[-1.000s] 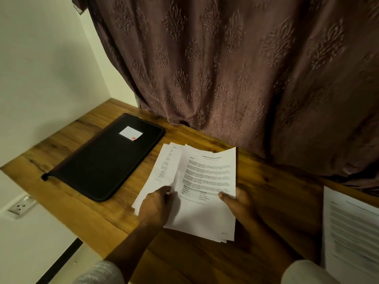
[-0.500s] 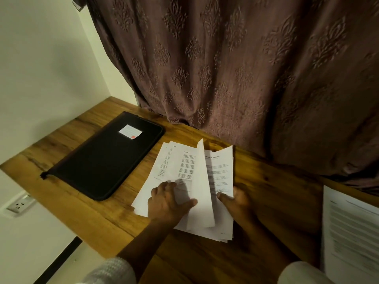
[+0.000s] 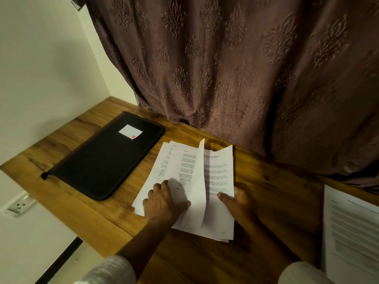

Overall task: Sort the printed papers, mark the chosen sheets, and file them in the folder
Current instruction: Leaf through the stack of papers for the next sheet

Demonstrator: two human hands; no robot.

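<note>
We find the white printed top sheet, flat a second ago, now upturned, grasped by fingers of the left hand, while the right hand grasps the white paper stack mid-surface: sorting continues.

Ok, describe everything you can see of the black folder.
The black folder is a slim, seemingly fabric case with rounded corners and a pull tab at its near corner. A white label with a red mark sits near its far end. It lies closed and flat on the wooden desk, left of the papers, not touching them.
</note>
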